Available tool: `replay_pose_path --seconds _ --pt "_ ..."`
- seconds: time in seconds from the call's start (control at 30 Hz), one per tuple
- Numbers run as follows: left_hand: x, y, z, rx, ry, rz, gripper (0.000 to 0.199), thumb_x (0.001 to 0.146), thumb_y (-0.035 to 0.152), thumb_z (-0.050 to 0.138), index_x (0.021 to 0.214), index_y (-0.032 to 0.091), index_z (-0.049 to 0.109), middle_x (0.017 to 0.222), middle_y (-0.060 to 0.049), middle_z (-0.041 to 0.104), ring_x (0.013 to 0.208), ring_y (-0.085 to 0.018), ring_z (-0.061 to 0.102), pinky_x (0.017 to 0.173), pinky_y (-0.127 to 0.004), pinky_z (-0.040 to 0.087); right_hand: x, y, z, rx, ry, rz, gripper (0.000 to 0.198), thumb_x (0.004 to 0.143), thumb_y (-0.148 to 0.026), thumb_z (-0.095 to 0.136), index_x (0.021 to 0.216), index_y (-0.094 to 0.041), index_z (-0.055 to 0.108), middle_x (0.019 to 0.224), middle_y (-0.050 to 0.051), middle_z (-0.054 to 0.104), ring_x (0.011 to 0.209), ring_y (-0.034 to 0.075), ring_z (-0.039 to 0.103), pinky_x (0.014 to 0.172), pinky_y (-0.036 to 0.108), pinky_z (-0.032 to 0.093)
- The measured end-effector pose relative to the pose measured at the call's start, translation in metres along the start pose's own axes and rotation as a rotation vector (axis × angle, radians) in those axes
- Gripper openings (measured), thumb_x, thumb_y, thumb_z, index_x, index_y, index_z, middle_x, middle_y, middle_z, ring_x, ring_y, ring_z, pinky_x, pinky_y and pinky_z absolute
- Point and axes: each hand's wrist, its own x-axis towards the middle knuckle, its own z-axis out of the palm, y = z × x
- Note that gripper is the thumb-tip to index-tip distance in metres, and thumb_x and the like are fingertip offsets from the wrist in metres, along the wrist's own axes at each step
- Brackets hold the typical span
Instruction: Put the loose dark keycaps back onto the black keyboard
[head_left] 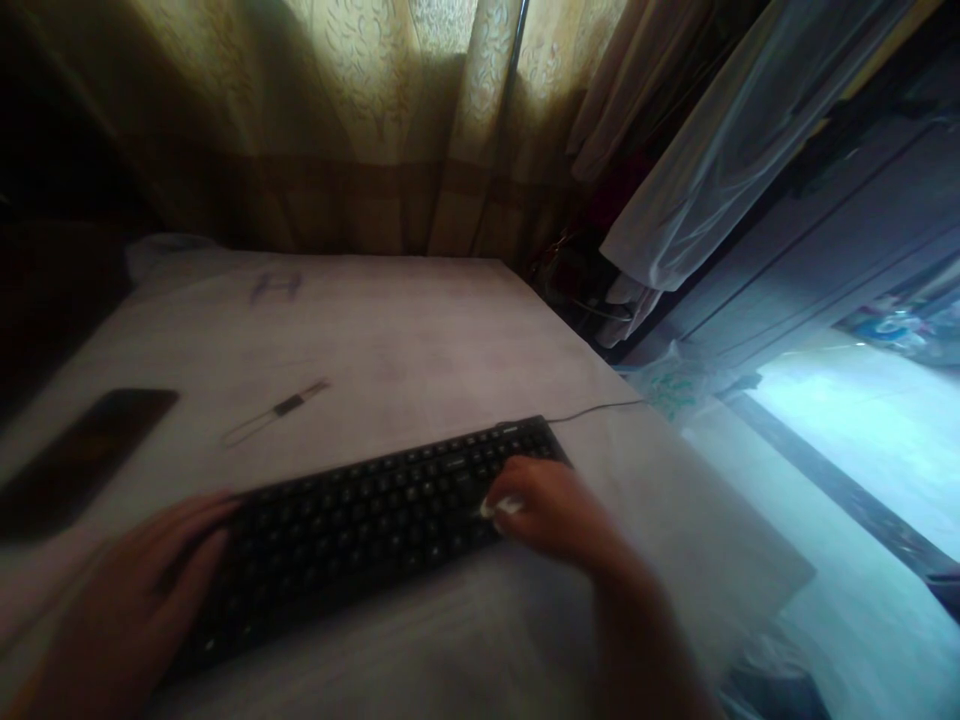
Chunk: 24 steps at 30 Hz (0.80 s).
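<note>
A black computer keyboard (352, 525) lies slanted on the table, its far right corner turned away from me. My left hand (142, 590) grips its left end, fingers behind the edge and thumb along the near side. Over the keys at the right end is my right hand (547, 510), closed on a small crumpled white cloth (504, 506). Part of the cloth is hidden inside the fingers, and whether it is cloth or tissue is hard to tell. A thin cable (592, 410) runs from the keyboard's back toward the table's right edge.
A dark smartphone (86, 455) lies at the left. Behind the keyboard is a thin wire loop with a dark middle piece (289, 405). The table (405, 320) has a pale cover. Beyond it hang patterned curtains (360, 120); white fabric (690, 200) hangs at the right.
</note>
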Motion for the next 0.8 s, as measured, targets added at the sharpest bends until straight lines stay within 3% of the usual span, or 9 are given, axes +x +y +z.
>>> replay_pose_path --seconds 0.1,0.2,0.3,0.37,0.63,0.8 --pt "-0.001 -0.004 0.002 -0.013 0.005 0.021 0.037 0.089 0.050 0.044 0.110 0.027 0.064 0.116 -0.006 0.068 0.105 -0.028 0.064 0.099 -0.048 0.046 0.001 0.002 0.001 0.021 0.025 -0.030 0.024 0.070 -0.009 0.065 0.082 -0.026 0.077 0.086 0.001 0.071 0.080 0.016 0.065 0.074 0.027 0.043" --pt "-0.002 -0.008 0.003 -0.013 0.008 0.044 0.036 0.089 0.050 0.044 0.110 0.028 0.063 0.115 -0.007 0.069 0.105 -0.027 0.064 0.097 -0.048 0.048 0.007 0.002 0.007 0.068 0.156 -0.058 0.020 0.074 -0.013 0.067 0.088 -0.024 0.076 0.090 0.002 0.069 0.082 0.016 0.064 0.075 0.026 0.044" --pt "-0.002 -0.010 0.004 -0.013 0.004 0.047 0.035 0.089 0.050 0.044 0.109 0.028 0.064 0.112 -0.007 0.070 0.103 -0.027 0.065 0.096 -0.049 0.049 0.017 -0.003 0.017 0.078 0.303 -0.015 0.019 0.082 -0.019 0.063 0.097 -0.023 0.074 0.097 0.004 0.068 0.086 0.016 0.063 0.076 0.025 0.045" --pt "-0.002 -0.009 0.004 -0.023 0.004 0.043 0.034 0.089 0.050 0.045 0.108 0.028 0.064 0.111 -0.007 0.070 0.102 -0.027 0.065 0.096 -0.049 0.048 0.023 -0.008 0.024 0.045 0.332 0.024 0.022 0.084 -0.019 0.061 0.101 -0.024 0.074 0.100 0.005 0.067 0.088 0.017 0.063 0.076 0.025 0.045" --pt "-0.001 -0.004 0.002 0.018 0.028 0.055 0.035 0.090 0.050 0.043 0.109 0.028 0.064 0.112 -0.006 0.070 0.102 -0.026 0.065 0.093 -0.046 0.049 0.026 -0.023 0.025 -0.135 0.221 0.163 0.024 0.085 -0.026 0.057 0.104 -0.027 0.072 0.105 0.006 0.065 0.087 0.020 0.064 0.072 0.029 0.044" --pt "-0.002 -0.003 0.001 0.004 0.020 0.014 0.038 0.090 0.052 0.043 0.110 0.029 0.064 0.114 -0.005 0.069 0.105 -0.026 0.065 0.097 -0.046 0.048 0.022 -0.026 0.019 -0.173 0.159 0.174 0.019 0.084 -0.027 0.056 0.090 -0.021 0.072 0.097 0.007 0.067 0.085 0.021 0.064 0.071 0.030 0.042"
